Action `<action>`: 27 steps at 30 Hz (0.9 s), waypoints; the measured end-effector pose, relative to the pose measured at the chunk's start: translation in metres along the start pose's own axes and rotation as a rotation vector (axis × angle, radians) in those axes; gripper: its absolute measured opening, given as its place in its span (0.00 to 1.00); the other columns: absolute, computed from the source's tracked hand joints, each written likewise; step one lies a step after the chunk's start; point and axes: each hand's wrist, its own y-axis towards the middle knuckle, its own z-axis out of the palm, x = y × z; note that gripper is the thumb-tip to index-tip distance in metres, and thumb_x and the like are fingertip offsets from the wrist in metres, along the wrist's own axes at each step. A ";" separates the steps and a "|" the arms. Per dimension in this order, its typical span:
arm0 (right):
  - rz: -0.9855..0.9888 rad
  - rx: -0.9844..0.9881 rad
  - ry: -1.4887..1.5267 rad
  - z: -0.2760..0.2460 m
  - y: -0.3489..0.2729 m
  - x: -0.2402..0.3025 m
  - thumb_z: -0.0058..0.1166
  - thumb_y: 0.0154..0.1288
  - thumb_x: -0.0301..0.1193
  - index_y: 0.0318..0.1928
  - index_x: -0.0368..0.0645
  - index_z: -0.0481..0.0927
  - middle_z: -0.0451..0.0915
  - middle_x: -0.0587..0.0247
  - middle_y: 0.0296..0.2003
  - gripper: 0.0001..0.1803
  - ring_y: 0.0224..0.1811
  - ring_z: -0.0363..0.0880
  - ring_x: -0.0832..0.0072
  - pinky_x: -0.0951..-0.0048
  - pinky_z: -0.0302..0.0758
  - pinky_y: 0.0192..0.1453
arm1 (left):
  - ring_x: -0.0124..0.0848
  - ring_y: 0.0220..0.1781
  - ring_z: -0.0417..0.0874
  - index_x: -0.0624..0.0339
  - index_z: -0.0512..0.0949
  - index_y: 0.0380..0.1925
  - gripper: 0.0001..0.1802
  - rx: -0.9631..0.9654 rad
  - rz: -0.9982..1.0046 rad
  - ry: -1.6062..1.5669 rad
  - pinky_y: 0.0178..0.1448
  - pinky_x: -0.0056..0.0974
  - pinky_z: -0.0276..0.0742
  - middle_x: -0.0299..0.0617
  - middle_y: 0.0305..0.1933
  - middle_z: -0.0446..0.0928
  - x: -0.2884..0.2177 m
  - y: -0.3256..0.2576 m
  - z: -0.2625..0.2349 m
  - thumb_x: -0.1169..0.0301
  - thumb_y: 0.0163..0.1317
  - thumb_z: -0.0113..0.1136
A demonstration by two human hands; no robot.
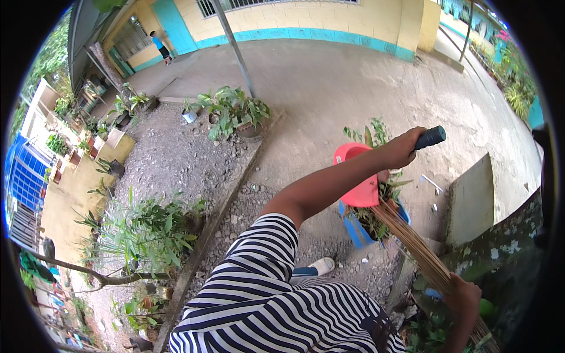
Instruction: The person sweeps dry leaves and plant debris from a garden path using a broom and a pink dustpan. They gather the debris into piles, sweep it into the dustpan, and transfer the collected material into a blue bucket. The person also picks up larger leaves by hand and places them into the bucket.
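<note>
My left hand (405, 148) is closed around a dark, thick handle (431, 137), apparently that of the red dustpan (360, 191); my arm covers where they would join. The dustpan is tilted over a blue container (355, 228), which has leafy cuttings (372, 222) in and around it. Lower right, my right hand (464, 296) grips a stick broom (425, 250) of bundled thin brown ribs. Its thin ends reach the leaves beside the dustpan's edge.
A concrete slab (472, 197) stands right of the container. A concrete curb (220, 226) runs along gravel with potted plants (238, 115) at left. A metal post (232, 47) rises ahead. A person (159, 47) is far off by the cream and teal building.
</note>
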 end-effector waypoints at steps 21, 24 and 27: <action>0.152 0.262 -0.116 -0.026 0.019 0.053 0.63 0.41 0.42 0.55 0.65 0.68 0.79 0.60 0.36 0.35 0.39 0.78 0.66 0.67 0.72 0.43 | 0.46 0.29 0.75 0.62 0.55 0.51 0.26 0.111 0.101 0.004 0.36 0.43 0.69 0.55 0.28 0.70 0.039 0.018 0.055 0.75 0.52 0.51; 0.303 0.247 0.048 -0.060 -0.041 0.051 0.64 0.35 0.38 0.55 0.63 0.69 0.79 0.58 0.36 0.38 0.38 0.77 0.62 0.66 0.71 0.44 | 0.44 0.28 0.75 0.61 0.53 0.52 0.27 0.207 0.044 0.020 0.33 0.42 0.69 0.55 0.27 0.70 0.034 0.021 0.043 0.75 0.54 0.51; 0.495 0.257 0.301 -0.073 -0.108 0.058 0.66 0.35 0.36 0.54 0.66 0.69 0.77 0.56 0.40 0.38 0.39 0.76 0.59 0.66 0.71 0.43 | 0.36 0.27 0.73 0.61 0.53 0.52 0.26 0.229 0.039 -0.016 0.32 0.39 0.67 0.49 0.27 0.68 0.040 0.008 0.039 0.76 0.55 0.50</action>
